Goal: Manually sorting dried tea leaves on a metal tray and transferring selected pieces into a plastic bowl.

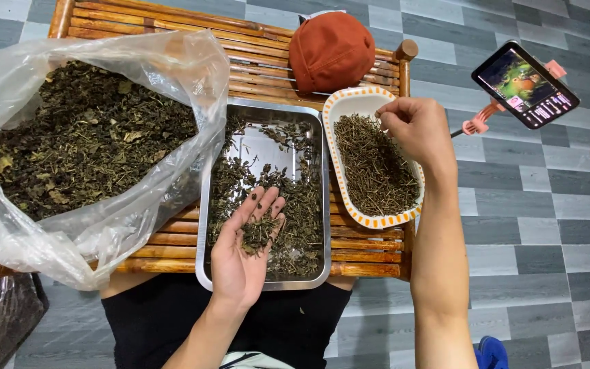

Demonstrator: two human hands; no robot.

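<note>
Our left hand (244,239) cupped dried leaves (259,232) over the steel tray (265,281); our right hand (414,126) pinched stems above the oval dish (349,102).

We look down on a floor (548,205) of rectangular tiles in pale and dark grey, streaked like wood grain and laid in staggered rows. A low table (172,20) of reddish-brown bamboo slats stands on it, its rounded corner post (406,49) showing at the far right. Even, soft light falls across the room, leaving only faint shadows on the tiles.
</note>
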